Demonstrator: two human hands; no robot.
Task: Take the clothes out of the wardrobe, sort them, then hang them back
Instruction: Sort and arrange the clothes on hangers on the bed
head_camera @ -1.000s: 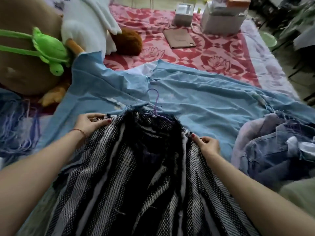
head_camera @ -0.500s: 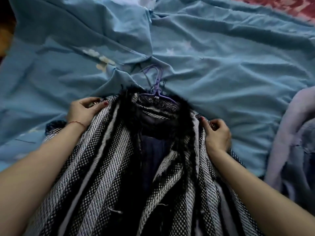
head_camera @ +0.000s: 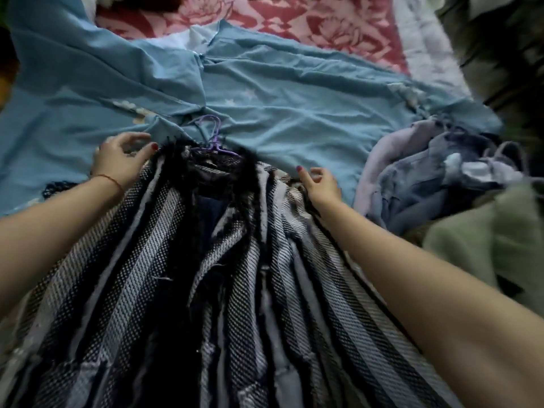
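Note:
A black-and-white striped woven jacket (head_camera: 164,260) with a dark fuzzy collar lies face up on the bed, hung on a purple hanger (head_camera: 213,139) whose hook points away from me. My left hand (head_camera: 120,160) is at the jacket's left shoulder, fingers curled and thumb on the fabric edge. At the right shoulder, my right hand (head_camera: 319,185) has its fingers curled at the edge of the cloth. A blue garment or sheet (head_camera: 294,107) is spread flat under the jacket.
A heap of denim and lilac clothes (head_camera: 435,178) lies at the right, with a pale green fabric (head_camera: 482,240) in front of it. A red floral bedspread (head_camera: 309,22) covers the far part of the bed. The bed's right edge drops to a dark floor.
The view has tilted back up and to the right, so the red bedspread and the clothes heap show again. Both hands stay at the jacket's shoulders, the right thumb now lifted.

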